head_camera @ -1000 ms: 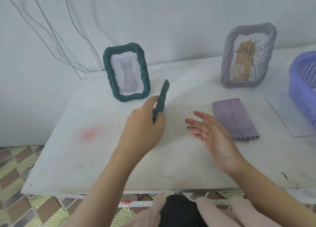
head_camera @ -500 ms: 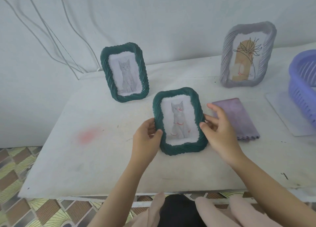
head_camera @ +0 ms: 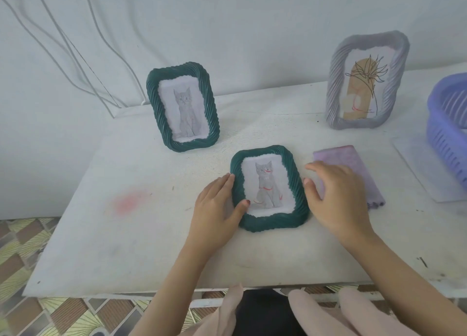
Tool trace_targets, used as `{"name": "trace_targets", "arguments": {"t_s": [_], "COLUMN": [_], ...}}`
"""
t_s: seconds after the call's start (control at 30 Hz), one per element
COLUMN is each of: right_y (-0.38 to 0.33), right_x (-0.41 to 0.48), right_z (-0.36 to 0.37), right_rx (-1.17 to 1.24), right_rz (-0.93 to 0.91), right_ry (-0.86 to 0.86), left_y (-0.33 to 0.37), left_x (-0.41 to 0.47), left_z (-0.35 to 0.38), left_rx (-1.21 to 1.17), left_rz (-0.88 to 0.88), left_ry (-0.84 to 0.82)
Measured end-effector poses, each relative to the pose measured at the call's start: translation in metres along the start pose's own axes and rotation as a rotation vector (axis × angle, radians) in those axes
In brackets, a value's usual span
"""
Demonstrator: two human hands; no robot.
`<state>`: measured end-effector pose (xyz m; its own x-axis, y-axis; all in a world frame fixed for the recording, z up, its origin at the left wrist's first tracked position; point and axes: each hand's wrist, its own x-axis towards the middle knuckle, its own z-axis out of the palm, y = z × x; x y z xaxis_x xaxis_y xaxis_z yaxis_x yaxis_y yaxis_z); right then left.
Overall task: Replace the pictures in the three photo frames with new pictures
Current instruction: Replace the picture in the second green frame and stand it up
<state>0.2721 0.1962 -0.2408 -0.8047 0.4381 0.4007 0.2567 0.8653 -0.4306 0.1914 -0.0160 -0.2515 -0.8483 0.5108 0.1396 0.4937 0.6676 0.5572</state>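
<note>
A dark green frame [head_camera: 271, 222] with a grey cat picture marked in red rests on the white table [head_camera: 121, 247] in front of me. My left hand [head_camera: 214, 209] lies along its left edge with straight fingers, the thumb on the lower left rim. My right hand [head_camera: 338, 196] hovers by its right edge, fingers relaxed and spread, thumb tip at the rim. A second green frame [head_camera: 154, 103] with a grey cat picture stands at the back left. A grey frame [head_camera: 336, 82] with a plant drawing stands at the back right.
A folded purple cloth [head_camera: 353, 158] lies partly under my right hand. A purple slatted basket [head_camera: 444, 123] sits on a white sheet [head_camera: 424, 173] at the right edge. White cables [head_camera: 83, 65] hang on the wall behind. Tiled floor shows to the left.
The near green frame, held edge-on in my left hand a second ago, was turned face-up with both hands and lowered onto the table. Both hands have loosened beside it.
</note>
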Motion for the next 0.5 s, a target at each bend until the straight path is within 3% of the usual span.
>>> {"name": "trace_targets", "arguments": {"t_s": [0.1, 0.2, 0.4, 0.5], "right_y": [0.019, 0.036, 0.045, 0.036], "right_x": [0.006, 0.004, 0.009, 0.015], "right_z": [0.002, 0.006, 0.004, -0.01], "right_rx": [-0.253, -0.27, -0.077, 0.238], "right_rz": [0.096, 0.202, 0.096, 0.125], "right_ry": [-0.11, -0.232, -0.041, 0.012], "left_y": [-0.009, -0.014, -0.017, -0.017], "left_x": [0.001, 0.004, 0.008, 0.008], "left_z": [-0.001, -0.004, -0.006, -0.005], "left_rx": [0.074, 0.106, 0.132, 0.126], "left_rz": [0.097, 0.122, 0.156, 0.161], "left_ry": [-0.161, -0.218, -0.226, -0.208]}}
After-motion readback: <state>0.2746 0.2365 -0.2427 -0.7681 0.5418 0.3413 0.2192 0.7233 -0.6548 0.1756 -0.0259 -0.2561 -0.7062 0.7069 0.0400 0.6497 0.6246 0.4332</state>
